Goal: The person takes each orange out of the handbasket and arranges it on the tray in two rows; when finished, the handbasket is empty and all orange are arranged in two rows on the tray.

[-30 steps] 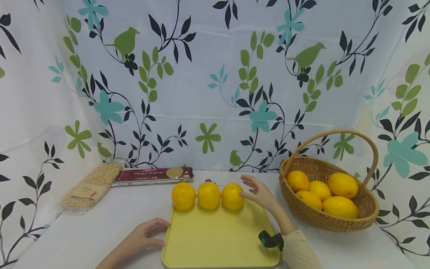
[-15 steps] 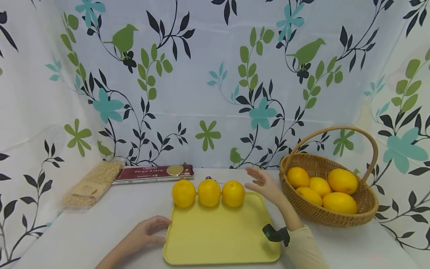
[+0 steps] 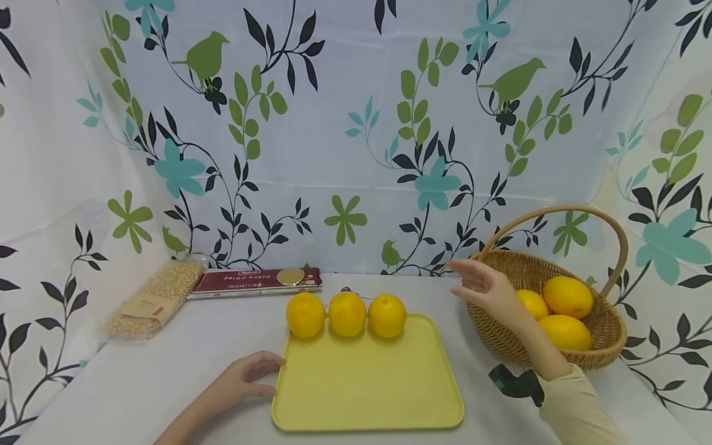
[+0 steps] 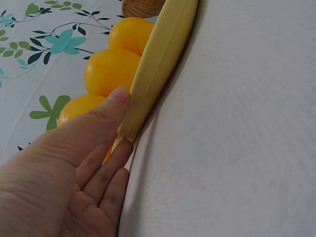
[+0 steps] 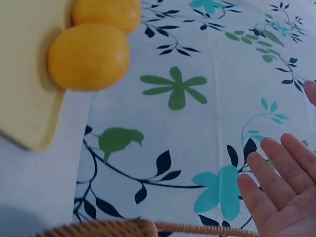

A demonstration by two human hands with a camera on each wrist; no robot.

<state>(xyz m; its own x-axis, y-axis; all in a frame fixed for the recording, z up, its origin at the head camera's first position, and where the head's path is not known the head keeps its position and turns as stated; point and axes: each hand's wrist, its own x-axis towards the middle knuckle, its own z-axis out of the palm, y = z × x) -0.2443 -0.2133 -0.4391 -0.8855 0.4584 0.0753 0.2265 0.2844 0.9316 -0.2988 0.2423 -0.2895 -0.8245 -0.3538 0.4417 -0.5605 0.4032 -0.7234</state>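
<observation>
While hands [image 3: 245,378] [image 3: 491,293] flank smooth tray [image 3: 367,383], round fruit [image 3: 347,314], wicker basket [image 3: 525,267]

Well behind the fingers [image 5: 274,180] of the right hand [image 3: 492,296] begins a plain cream sleeve [image 3: 581,408]. Between fingers and sleeve, beside the wrist, sits a black, bent device [image 3: 517,384] bearing a small green mark [image 3: 497,378].
</observation>
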